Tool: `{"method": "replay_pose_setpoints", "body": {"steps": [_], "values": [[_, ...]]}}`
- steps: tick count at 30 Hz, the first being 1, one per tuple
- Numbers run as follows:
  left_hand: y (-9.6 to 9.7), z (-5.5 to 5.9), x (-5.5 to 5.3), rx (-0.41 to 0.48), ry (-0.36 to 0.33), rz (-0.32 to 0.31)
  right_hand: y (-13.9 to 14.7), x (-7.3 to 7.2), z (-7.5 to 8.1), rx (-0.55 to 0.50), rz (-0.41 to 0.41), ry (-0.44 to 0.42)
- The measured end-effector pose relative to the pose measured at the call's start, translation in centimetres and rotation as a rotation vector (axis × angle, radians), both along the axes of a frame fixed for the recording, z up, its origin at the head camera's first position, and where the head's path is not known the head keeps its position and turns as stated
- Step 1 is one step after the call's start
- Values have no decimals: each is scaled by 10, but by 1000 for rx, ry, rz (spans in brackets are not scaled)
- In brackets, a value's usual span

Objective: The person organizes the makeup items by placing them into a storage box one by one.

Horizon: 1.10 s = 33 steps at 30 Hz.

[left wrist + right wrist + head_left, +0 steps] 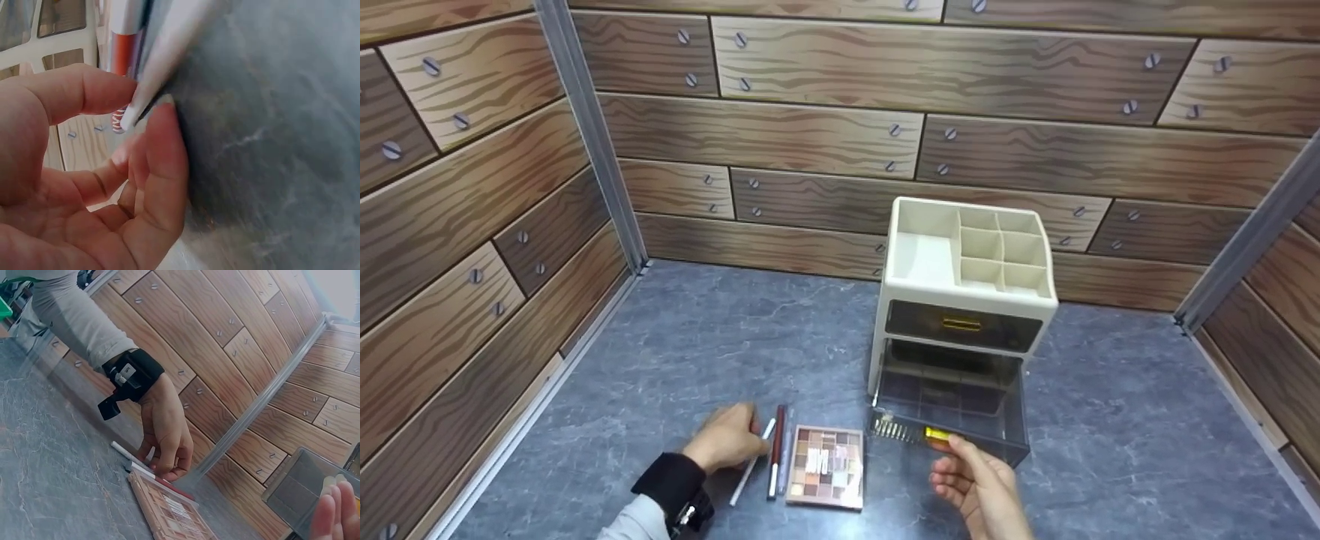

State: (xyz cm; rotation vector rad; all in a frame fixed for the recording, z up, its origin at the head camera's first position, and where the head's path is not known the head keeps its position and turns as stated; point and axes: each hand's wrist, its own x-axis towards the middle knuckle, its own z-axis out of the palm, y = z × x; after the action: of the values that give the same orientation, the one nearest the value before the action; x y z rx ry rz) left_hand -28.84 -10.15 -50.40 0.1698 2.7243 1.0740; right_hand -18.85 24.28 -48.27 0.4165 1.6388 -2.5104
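The left hand pinches a white pencil near the table's front edge; the right hand, fingers relaxed, hovers by the open drawer.

The left hand, its wrist in a black strap, lies knuckles up with fingers curled down to the left of the palette, while the right hand hovers to its right, palm inward, fingers loosely bent.

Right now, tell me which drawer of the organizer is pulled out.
The lower drawer of the organizer: clear, slid forward onto the table, the right hand at its gold handle. The upper drawer sits flush in the frame.
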Motion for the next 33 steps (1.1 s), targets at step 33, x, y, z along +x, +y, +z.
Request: {"method": "replay_pose_setpoints", "body": {"steps": [33], "values": [[10, 38, -1, 585, -251, -82, -1, 4, 2, -20, -5, 30]]}}
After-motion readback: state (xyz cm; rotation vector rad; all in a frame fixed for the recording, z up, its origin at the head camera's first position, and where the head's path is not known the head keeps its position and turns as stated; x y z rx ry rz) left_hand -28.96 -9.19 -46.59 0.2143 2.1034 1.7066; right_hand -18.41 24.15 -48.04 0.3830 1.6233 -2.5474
